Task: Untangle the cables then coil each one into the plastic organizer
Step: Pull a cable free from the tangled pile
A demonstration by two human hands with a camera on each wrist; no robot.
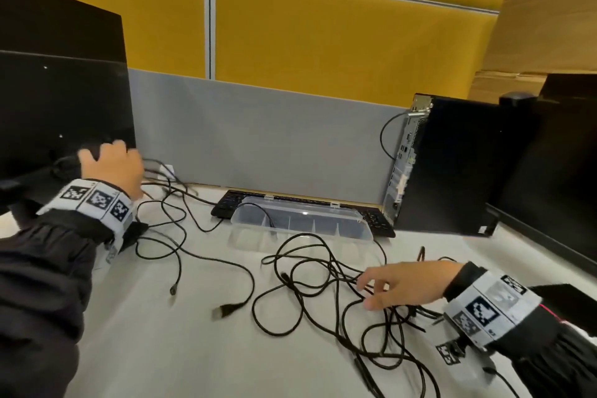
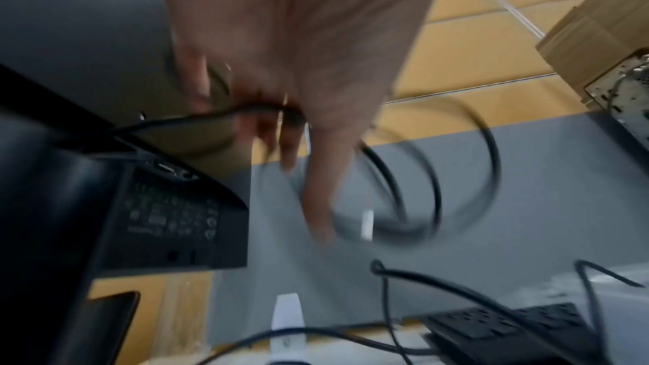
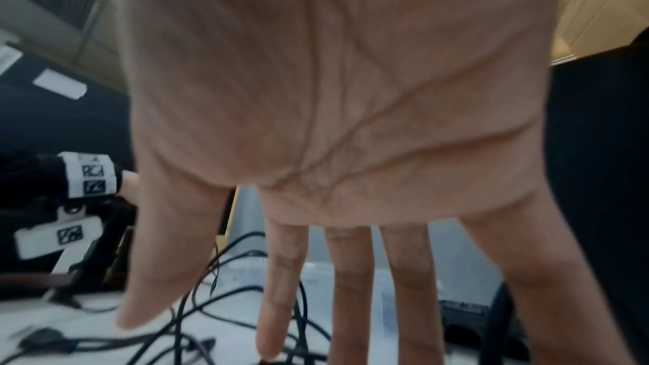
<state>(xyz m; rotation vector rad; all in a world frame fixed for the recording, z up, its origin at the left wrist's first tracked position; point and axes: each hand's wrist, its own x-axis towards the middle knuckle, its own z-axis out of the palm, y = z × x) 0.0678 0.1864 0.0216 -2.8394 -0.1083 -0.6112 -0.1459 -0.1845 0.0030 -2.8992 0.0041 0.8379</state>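
- The right hand (image 1: 400,284) is nearest me, spread flat with straight fingers (image 3: 281,287) over the tangle (image 1: 339,294), which lies in front of the organizer (image 1: 302,223). The fingertips are down among the strands, touching them at most; nothing is gripped.
- Risk here, as I judge it: the loops cross many times, so pulling one strand from this spot could draw a knot tighter rather than free it.
- Left of the tangle, still in front of the organizer, loose ends and a plug (image 1: 226,309) trail across the desk (image 1: 161,349). A hard tug from either side could whip them off the edge.
- The organizer itself is open, light-looking and lying against a keyboard (image 1: 226,205). One cable already hangs over its rim, so a pull on that could drag or tip it.
- Farthest, left of the organizer, the left hand (image 1: 113,163) is up beside the monitor (image 1: 64,113), fingers curled round a black cable (image 2: 196,118), with a blurred loop swinging under it.
- That cable runs toward the monitor's back, whether plugged in I cannot tell. Yanking could strain the port or shift the screen.
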